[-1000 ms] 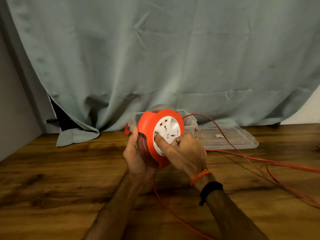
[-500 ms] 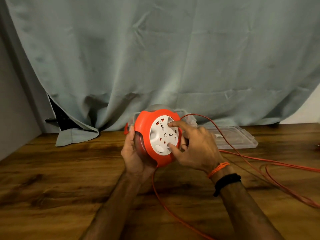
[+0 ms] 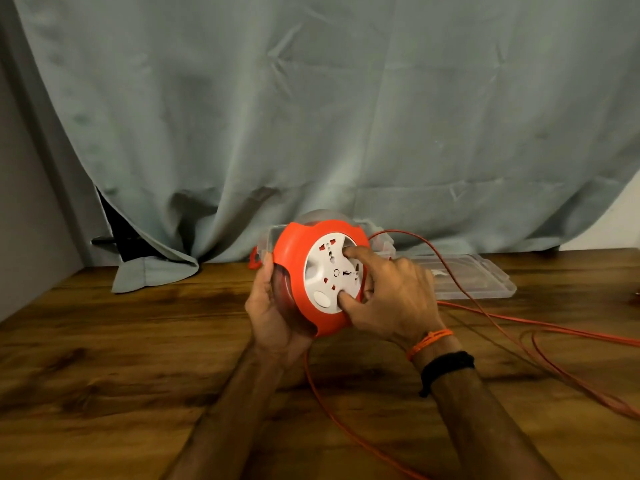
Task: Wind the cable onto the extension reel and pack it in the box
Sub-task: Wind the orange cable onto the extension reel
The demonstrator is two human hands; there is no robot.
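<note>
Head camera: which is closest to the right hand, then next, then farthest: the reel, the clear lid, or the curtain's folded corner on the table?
1. Reel: touching, the right hand has fingers on its white face.
2. Lid: flat on the table, just behind and right of the hand.
3. Curtain corner: far left, beyond the reel.

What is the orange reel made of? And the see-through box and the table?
Reel: looks like smooth hard plastic, orange shell with a white socket face, slightly shiny.
Box: clear plastic, likely, since the curtain shows through it.
Table: looks like brown wood with dark grain streaks; it could be a wood-look coating.
</note>
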